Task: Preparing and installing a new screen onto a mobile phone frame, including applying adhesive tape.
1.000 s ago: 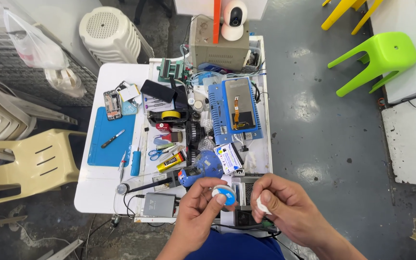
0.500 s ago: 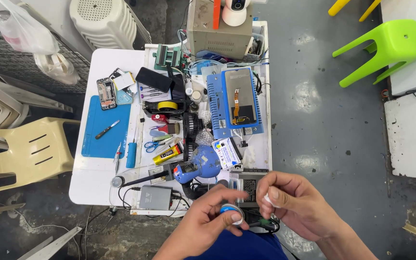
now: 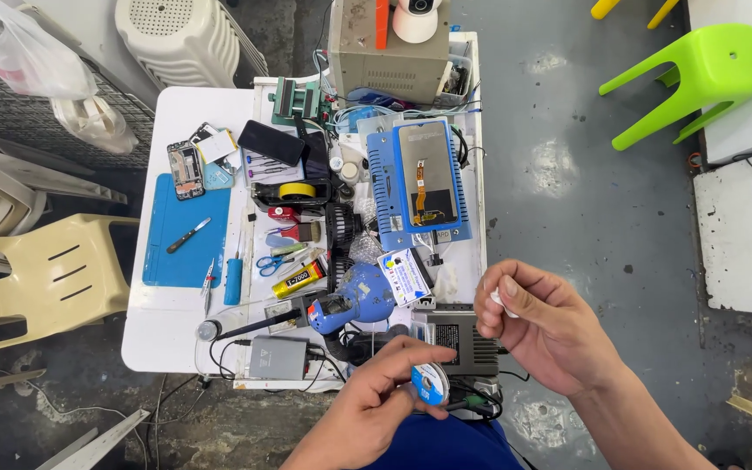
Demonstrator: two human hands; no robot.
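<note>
My left hand (image 3: 386, 392) pinches a small round blue-and-white spool (image 3: 430, 383) over the near edge of the white table (image 3: 171, 322). My right hand (image 3: 543, 320) is raised to the right of it, fingers curled around a small white piece (image 3: 500, 299). Just behind the spool sits a dark grey box with vents (image 3: 459, 338). A blue handheld tool (image 3: 352, 301) lies left of that box.
The table holds a blue mat with a knife (image 3: 183, 231), a blue stand carrying a phone screen (image 3: 419, 184), scissors (image 3: 268, 261), a yellow tape roll (image 3: 298, 191) and cables. A beige chair (image 3: 32, 274) stands left, a green stool (image 3: 698, 74) far right.
The view has shifted closer to the table. My right hand has lifted up and to the right, away from the spool, which stays in my left hand.
</note>
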